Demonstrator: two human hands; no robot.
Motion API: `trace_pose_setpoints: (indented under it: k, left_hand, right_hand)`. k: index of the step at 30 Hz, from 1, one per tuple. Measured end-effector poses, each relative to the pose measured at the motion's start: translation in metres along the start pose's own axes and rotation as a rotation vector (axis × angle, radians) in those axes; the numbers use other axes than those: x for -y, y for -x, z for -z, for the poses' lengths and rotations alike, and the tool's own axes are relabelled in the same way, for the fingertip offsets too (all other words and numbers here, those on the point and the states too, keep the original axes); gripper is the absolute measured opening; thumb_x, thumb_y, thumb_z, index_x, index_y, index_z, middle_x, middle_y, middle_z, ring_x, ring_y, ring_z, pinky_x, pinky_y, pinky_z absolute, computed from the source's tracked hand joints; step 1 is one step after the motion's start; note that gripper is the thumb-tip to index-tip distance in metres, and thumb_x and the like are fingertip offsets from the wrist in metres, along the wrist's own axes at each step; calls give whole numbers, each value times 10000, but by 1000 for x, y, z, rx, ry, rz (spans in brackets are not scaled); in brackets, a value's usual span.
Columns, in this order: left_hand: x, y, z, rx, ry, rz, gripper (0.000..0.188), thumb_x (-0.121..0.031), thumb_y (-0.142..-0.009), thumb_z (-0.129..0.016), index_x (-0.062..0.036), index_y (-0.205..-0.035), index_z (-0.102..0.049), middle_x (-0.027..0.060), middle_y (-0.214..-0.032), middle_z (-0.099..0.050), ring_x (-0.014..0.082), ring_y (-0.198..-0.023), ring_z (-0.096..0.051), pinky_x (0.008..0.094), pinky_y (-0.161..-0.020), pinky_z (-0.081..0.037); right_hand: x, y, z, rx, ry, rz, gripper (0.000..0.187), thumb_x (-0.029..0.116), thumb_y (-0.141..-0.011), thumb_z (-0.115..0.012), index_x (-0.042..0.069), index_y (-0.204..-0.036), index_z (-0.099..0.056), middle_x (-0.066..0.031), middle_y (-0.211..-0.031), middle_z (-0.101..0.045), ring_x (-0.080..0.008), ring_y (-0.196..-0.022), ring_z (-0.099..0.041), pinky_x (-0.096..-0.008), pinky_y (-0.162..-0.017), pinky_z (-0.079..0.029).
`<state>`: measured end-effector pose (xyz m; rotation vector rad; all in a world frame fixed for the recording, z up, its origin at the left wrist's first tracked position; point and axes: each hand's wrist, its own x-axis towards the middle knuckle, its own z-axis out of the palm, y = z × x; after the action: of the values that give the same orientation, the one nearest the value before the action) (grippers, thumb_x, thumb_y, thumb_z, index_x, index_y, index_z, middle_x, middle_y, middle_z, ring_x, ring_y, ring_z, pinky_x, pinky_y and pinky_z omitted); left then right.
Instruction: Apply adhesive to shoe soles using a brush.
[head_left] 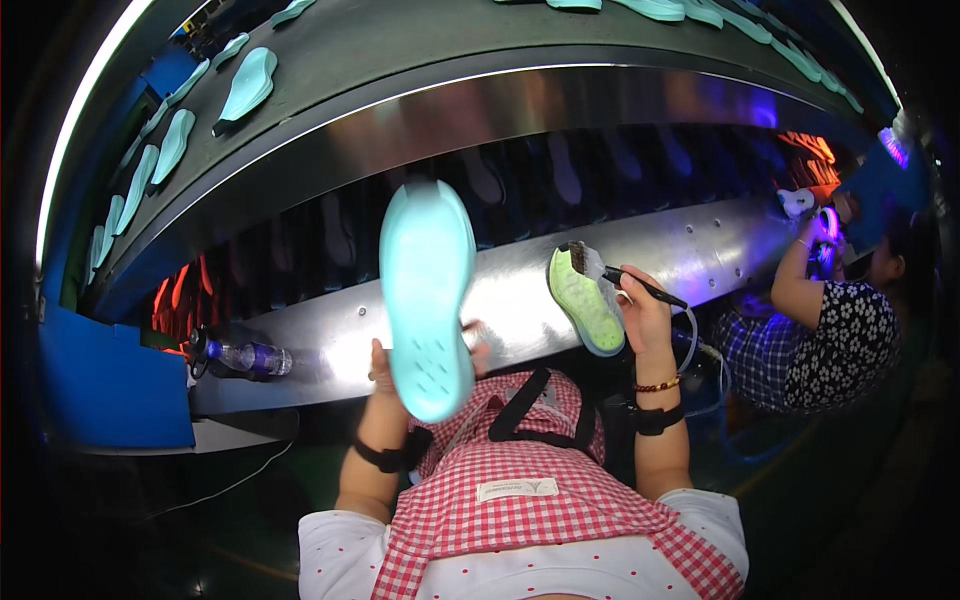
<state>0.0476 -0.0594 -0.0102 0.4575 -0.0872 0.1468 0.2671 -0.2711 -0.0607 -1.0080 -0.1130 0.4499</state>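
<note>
Turquoise sole [427, 290] is held by its edges in the left grip [381, 370], before the steel worktop [520, 320]; the right grip [648, 315] pinches a brush [655, 290], a lime sole [585, 305] just beside it. Beyond, more soles [248, 85] line the conveyor [400, 52].

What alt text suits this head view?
A person's left hand holds a pale turquoise shoe sole; the right hand holds a black-handled brush by a lime-green shoe sole. Beyond a shiny metal ledge, more turquoise soles lie on a dark belt.
</note>
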Motion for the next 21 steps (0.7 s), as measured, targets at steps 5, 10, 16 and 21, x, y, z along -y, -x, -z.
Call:
trace_pose_setpoints:
  k: [5,10,16,21]
  left_hand:
    - [42,-15,61,-341,-119,144,645,-368,-785,-573,-8,-1262,-331,177,-1161,-487,314,-1066,-488,452,-924,-385]
    - [49,-42,30,-76,137,126,962,-798,-677,-193,-83,-1313,-290,206,-1226,-430,351,-1110,-447,524,-946,-325]
    - [56,-52,16,-240,163,98,794,-689,-783,-118,-92,-1217,-411,163,-1017,-550,327,-888,-562,516,-875,-392]
    - [62,-62,15,-478,16,-158,679,-620,-833,-182,-104,-1222,-387,107,-1159,-471,257,-1072,-458,397,-930,-368]
  right_hand:
    - [10,17,-23,43,3,-38,222,41,-758,-608,-35,-964,-577,-57,-826,-595,-102,-723,-539,-207,-652,-418]
    - [1,29,-59,274,115,-150,213,29,-745,-614,-50,-942,-590,-73,-835,-605,-119,-757,-558,-223,-728,-437]
    - [-5,6,-95,343,248,-85,210,33,-735,-634,-49,-926,-605,-79,-824,-617,-107,-758,-566,-218,-703,-449]
    - [-8,13,-126,502,680,294,186,70,-708,-655,8,-882,-638,-76,-787,-624,-142,-720,-574,-236,-638,-446]
